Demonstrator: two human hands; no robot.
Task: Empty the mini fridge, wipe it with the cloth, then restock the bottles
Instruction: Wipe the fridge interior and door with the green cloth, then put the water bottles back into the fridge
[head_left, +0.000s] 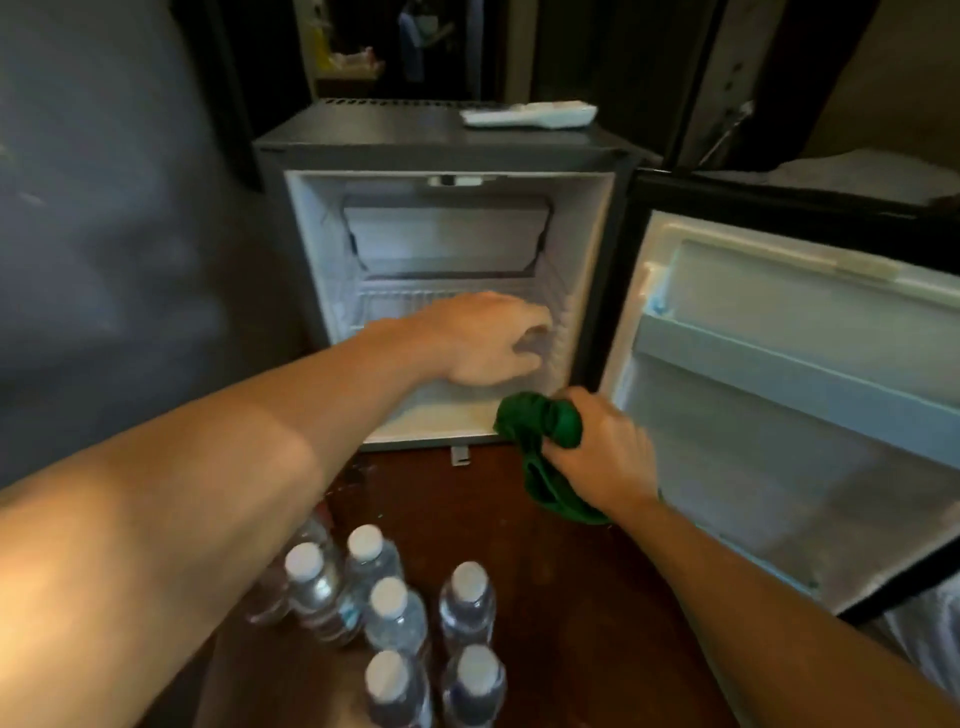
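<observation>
The mini fridge (447, 150) stands on a dark wooden surface with its door (779, 395) swung open to the right. I see no bottles inside it. My left hand (483, 338) reaches into the lower right of the cavity, fingers curled near the wire shelf (395, 304); whether it holds anything is hidden. My right hand (602, 452) is at the fridge's lower right corner, shut on a bunched green cloth (540, 431). Several clear water bottles (395, 613) with white caps stand upright on the wood in front of the fridge, under my left forearm.
A white remote-like object (530, 114) lies on top of the fridge. A grey wall (104, 234) is on the left. The open door blocks the right side. Dark wooden surface (545, 597) shows between the bottles and my right arm.
</observation>
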